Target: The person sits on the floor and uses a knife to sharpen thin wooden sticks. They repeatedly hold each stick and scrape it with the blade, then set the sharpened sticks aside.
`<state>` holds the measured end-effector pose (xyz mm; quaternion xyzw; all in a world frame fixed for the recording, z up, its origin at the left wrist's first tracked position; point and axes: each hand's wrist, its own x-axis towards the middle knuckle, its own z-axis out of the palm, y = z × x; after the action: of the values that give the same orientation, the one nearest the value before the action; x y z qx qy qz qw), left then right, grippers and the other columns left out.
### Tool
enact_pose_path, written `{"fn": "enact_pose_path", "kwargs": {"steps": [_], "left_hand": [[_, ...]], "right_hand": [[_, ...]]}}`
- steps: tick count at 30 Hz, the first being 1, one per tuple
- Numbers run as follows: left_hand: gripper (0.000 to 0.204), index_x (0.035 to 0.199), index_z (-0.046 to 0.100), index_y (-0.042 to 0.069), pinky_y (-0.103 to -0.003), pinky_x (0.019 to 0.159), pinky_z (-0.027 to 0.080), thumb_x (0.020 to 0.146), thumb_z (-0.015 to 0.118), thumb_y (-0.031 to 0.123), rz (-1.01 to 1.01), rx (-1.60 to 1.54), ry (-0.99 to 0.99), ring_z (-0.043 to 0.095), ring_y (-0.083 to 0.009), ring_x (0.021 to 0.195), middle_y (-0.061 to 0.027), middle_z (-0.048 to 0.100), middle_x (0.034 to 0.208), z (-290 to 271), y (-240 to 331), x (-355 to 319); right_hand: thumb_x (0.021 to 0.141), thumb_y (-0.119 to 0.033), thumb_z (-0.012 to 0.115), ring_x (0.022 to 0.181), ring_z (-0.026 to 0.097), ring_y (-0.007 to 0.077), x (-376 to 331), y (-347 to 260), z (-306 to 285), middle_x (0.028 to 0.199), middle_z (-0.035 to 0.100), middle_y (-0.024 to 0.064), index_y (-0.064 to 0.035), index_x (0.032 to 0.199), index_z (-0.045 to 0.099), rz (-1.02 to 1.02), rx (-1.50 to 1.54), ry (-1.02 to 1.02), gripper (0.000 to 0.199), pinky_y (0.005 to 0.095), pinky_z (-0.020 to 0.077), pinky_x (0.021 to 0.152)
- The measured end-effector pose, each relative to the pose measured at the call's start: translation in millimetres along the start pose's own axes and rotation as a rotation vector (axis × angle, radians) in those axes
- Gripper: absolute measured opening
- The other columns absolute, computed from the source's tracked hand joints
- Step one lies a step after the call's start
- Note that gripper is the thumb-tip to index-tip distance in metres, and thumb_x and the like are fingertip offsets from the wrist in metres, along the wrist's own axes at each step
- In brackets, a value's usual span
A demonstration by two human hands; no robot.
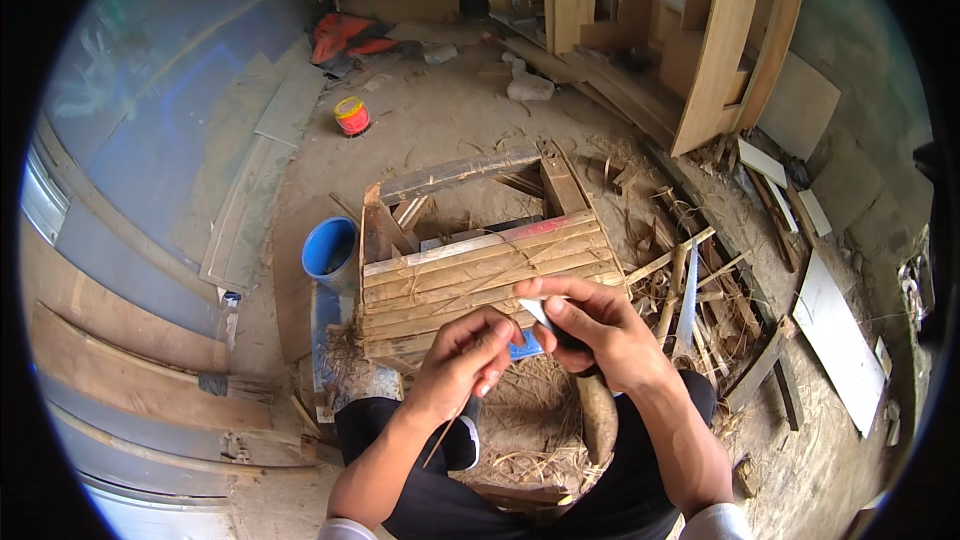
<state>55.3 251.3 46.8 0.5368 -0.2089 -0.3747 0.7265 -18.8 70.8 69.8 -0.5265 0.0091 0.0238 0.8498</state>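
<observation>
My right hand (610,340) is closed round the dark handle of a knife, whose short pale blade (532,309) points up and to the left. Beside it, my left hand (462,360) pinches a thin strip of cane or bamboo (437,443); its tail hangs below the palm. The fingertips of both hands almost meet over the near edge of a low wooden slatted frame (480,275). Loose thin strips lie across its slats. Part of a blue object (526,346) shows behind the fingers, too hidden to name.
A blue bucket (330,248) stands left of the frame. Farther off sits a red and yellow tin (352,117). Scrap sticks and shavings (715,300) heap at the right, with a saw-like blade (688,300) among them. Tall boards (740,50) lean at the back right. A thick wooden piece (598,420) rests between my legs.
</observation>
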Motion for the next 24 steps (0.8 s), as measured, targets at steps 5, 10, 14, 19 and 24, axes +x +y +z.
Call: {"fn": "enact_pose_path", "kwargs": {"steps": [5, 10, 14, 19, 24], "left_hand": [[0.022, 0.094, 0.058, 0.003, -0.019, 0.046, 0.029, 0.1, 0.048, 0.022, 0.028, 0.283, 0.02, 0.036, -0.0019, 0.05, 0.0049, 0.042, 0.059, 8, -2, -1], [0.021, 0.093, 0.062, 0.003, -0.022, 0.048, 0.028, 0.097, 0.052, 0.02, 0.103, 0.535, 0.108, 0.034, -0.0033, 0.051, 0.0051, 0.04, 0.056, 10, -3, 3], [0.02, 0.092, 0.063, 0.003, -0.022, 0.048, 0.031, 0.097, 0.052, 0.019, 0.196, 0.602, 0.158, 0.037, -0.0039, 0.052, 0.0036, 0.043, 0.056, 7, -1, 0], [0.022, 0.091, 0.062, 0.002, -0.022, 0.048, 0.031, 0.098, 0.051, 0.02, 0.151, 0.543, 0.105, 0.037, -0.0036, 0.053, 0.0038, 0.044, 0.06, 2, -3, 3], [0.022, 0.092, 0.062, 0.003, -0.022, 0.048, 0.028, 0.098, 0.051, 0.022, 0.084, 0.618, -0.012, 0.035, -0.0029, 0.053, 0.0052, 0.041, 0.06, 3, -5, -8]], "right_hand": [[0.097, -0.017, 0.051, 0.047, 0.036, 0.0041, 14, -20, -21, 0.07, 0.054, 0.0006, -0.0029, 0.108, 0.061, -0.121, -0.052, 0.274, 0.021, 0.0182, 0.0249, 0.042], [0.097, -0.017, 0.052, 0.047, 0.037, 0.0045, 17, -19, -22, 0.068, 0.054, 0.001, -0.0027, 0.108, 0.061, -0.029, -0.087, 0.237, 0.02, 0.0196, 0.0248, 0.041], [0.096, -0.016, 0.053, 0.047, 0.037, 0.006, 15, -10, -15, 0.07, 0.056, 0.0027, -0.0026, 0.112, 0.062, 0.039, -0.122, 0.147, 0.022, 0.0207, 0.024, 0.041], [0.096, -0.016, 0.054, 0.046, 0.037, 0.0052, 21, 0, -39, 0.07, 0.056, 0.0008, -0.0035, 0.106, 0.063, 0.035, -0.045, 0.249, 0.019, 0.0209, 0.0253, 0.042], [0.098, -0.017, 0.047, 0.049, 0.036, 0.003, 19, -9, -89, 0.071, 0.054, -0.0027, -0.0044, 0.103, 0.058, -0.198, 0.087, 0.398, 0.017, 0.0173, 0.0272, 0.042]]}}
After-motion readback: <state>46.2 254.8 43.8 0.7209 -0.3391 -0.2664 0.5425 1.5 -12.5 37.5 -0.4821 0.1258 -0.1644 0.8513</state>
